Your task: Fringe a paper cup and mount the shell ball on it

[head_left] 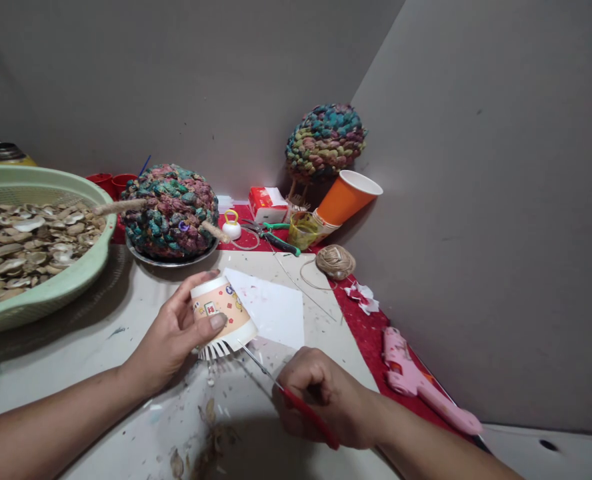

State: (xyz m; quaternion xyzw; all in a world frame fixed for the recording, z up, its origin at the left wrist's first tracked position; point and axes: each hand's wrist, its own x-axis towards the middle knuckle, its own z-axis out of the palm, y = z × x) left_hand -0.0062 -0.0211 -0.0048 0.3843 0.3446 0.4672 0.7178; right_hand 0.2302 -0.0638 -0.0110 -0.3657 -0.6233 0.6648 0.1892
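My left hand (pixel 183 323) is wrapped round a printed paper cup (pixel 231 310), held tilted with its cut edge downward. Part of that edge is snipped into a fringe of narrow strips (pixel 213 350). In my right hand (pixel 321 397) is a pair of scissors (pixel 309 417) with red handles, and its blades meet the cup's lower edge just right of the fringe. My right fingers partly cover the handles. Behind the cup lies a sheet of white paper (pixel 276 310) on the tabletop.
A green basket (pixel 89 267) of shells stands left. Colourful shell-covered balls sit on a metal dish (pixel 176 262) and at the back (pixel 326 140). Pliers (pixel 276 235), an orange cup (pixel 346 200), twine (pixel 336 261) and a pink glue gun (pixel 426 387) lie along the back and right. Grey walls enclose the table.
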